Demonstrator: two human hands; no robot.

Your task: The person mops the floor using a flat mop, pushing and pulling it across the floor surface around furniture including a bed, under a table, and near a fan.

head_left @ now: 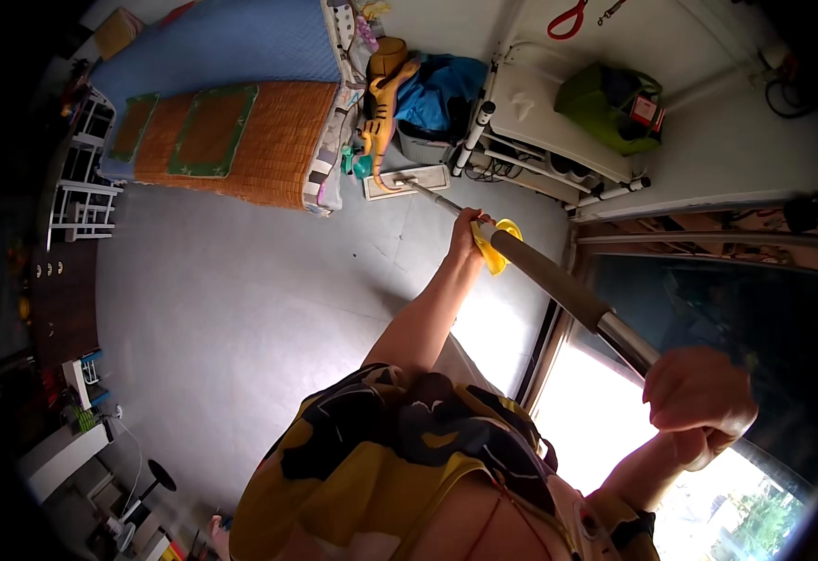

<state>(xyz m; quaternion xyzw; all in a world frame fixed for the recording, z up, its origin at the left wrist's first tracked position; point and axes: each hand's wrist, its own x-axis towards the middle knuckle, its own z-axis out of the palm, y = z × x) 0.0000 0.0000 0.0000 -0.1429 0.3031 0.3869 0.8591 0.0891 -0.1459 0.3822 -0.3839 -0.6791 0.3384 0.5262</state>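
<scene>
A flat mop with a long metal pole (559, 280) runs slantwise across the view, and its white rectangular head (432, 178) lies flat on the floor by the bed's corner. My left hand (466, 236) is wrapped round the lower pole, just below its brown grip sleeve. A yellow cloth (500, 245) hangs at the pole beside that hand; whether my fingers pinch it I cannot tell. My right hand (702, 404) is closed in a fist round the pole's upper end. An orange striped toy animal (386, 107) stands upright behind the mop head, its tail reaching down to it.
A bed (269, 140) with a woven mat stands at the far left. Behind the mop are a grey bin (423, 145) with a blue bag (442, 89) and a white rack (540, 103) with a green bag (605, 98). A glass door (577, 393) is at right, white chairs (82, 201) at left.
</scene>
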